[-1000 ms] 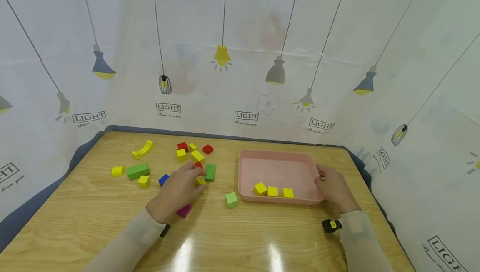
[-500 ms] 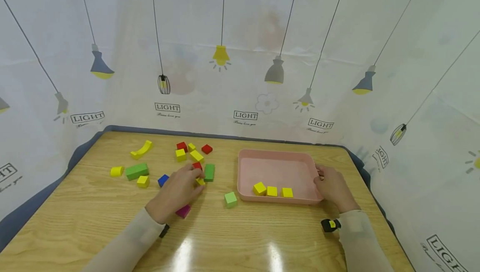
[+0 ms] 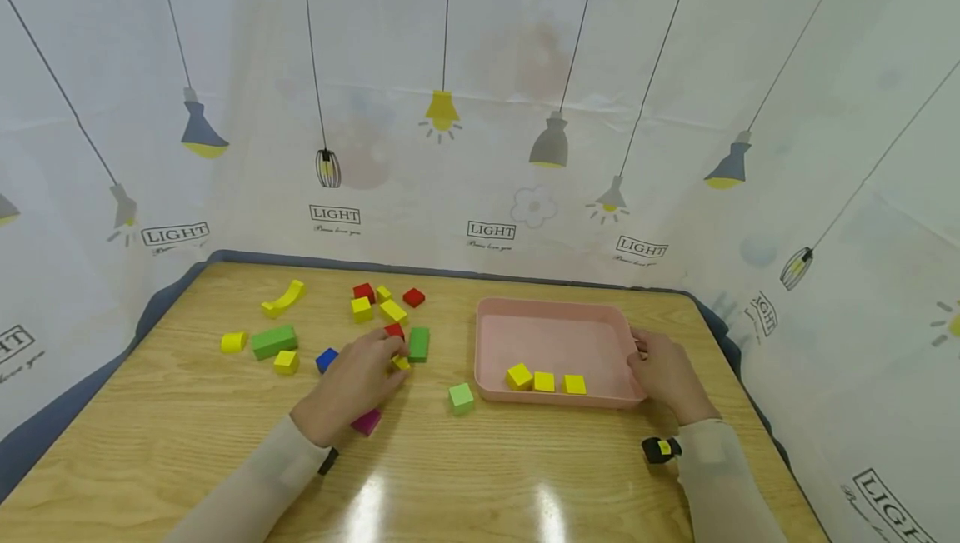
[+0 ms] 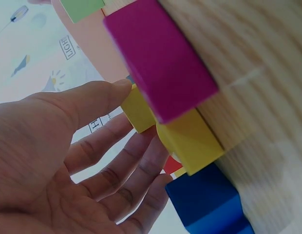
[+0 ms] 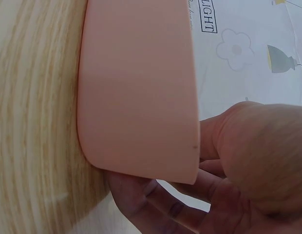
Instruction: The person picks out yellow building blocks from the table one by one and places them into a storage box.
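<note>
My left hand [image 3: 351, 381] reaches over the scattered blocks and pinches a yellow block [image 4: 138, 109] between thumb and fingers. Close by in the left wrist view are a magenta block [image 4: 163, 61], another yellow block [image 4: 195, 141] and a blue block [image 4: 207, 200]. In the head view a green block [image 3: 418, 345] and a partly hidden red block [image 3: 394, 331] lie just beyond the fingertips. My right hand [image 3: 671, 372] grips the right end wall of the pink tray [image 3: 555, 335], fingers along its outside. Three yellow cubes [image 3: 543, 382] sit along the tray's near side.
A light green cube [image 3: 461, 399] stands between my left hand and the tray. Farther left lie a yellow arch [image 3: 283, 300], a long green block [image 3: 274, 342] and a yellow cube [image 3: 286, 362]. Toward the back are red blocks [image 3: 414, 298] and yellow ones [image 3: 393, 312].
</note>
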`<state>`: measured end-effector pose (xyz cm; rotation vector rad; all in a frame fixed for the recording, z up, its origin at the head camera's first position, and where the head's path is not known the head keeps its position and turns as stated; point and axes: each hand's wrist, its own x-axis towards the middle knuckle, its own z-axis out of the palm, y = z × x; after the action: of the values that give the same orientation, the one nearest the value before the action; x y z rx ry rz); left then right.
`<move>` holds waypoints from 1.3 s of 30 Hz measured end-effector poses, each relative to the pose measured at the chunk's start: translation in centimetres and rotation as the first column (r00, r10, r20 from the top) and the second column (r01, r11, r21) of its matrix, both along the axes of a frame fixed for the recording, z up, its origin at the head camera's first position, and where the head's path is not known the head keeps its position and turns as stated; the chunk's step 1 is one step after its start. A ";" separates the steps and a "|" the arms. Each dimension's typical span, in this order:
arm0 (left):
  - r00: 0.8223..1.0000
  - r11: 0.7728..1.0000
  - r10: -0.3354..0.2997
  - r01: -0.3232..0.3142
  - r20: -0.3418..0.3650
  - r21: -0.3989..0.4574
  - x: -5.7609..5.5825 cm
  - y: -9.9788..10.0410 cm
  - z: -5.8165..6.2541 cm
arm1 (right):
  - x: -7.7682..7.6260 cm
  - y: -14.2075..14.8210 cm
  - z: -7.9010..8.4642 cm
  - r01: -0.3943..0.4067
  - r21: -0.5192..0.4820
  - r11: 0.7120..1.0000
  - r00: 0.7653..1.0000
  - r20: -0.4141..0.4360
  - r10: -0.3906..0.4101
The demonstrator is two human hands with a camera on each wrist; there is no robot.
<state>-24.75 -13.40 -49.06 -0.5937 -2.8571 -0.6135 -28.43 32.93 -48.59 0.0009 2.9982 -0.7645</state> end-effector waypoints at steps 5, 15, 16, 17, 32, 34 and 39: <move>1.000 1.000 -0.001 0.001 0.001 0.004 0.1 0.0 0.1 | -0.1 -0.1 0.0 0.011 0.002 1.000 1.000 0.011 -0.011; 1.000 1.000 -0.008 0.008 -0.015 0.007 0.1 -0.1 0.0 | 0.0 -0.2 0.0 0.007 0.003 1.000 1.000 0.001 -0.007; 1.000 1.000 -0.009 0.009 -0.017 0.007 0.1 -0.1 0.0 | 0.0 -0.2 0.0 0.005 0.001 1.000 1.000 0.001 -0.005; 1.000 1.000 -0.010 0.010 -0.020 0.007 0.1 -0.1 0.1 | 0.0 -0.2 0.0 0.001 0.001 1.000 1.000 -0.001 -0.001; 1.000 1.000 0.003 -0.003 -0.001 0.014 -0.2 0.8 0.9 | 0.2 -0.2 0.0 -0.009 -0.003 1.000 1.000 -0.008 0.009; 1.000 1.000 0.005 -0.005 0.003 0.011 -0.2 1.1 1.2 | 0.2 -0.1 0.0 -0.005 0.002 1.000 1.000 -0.003 0.005; 1.000 1.000 0.022 -0.022 0.002 -0.003 -0.4 2.0 1.8 | 0.1 -0.2 0.1 0.001 0.011 1.000 1.000 0.005 -0.001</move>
<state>-25.13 -11.42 -47.29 -0.5623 -2.8632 -0.6068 -28.31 32.78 -48.48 0.0049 2.9979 -0.7464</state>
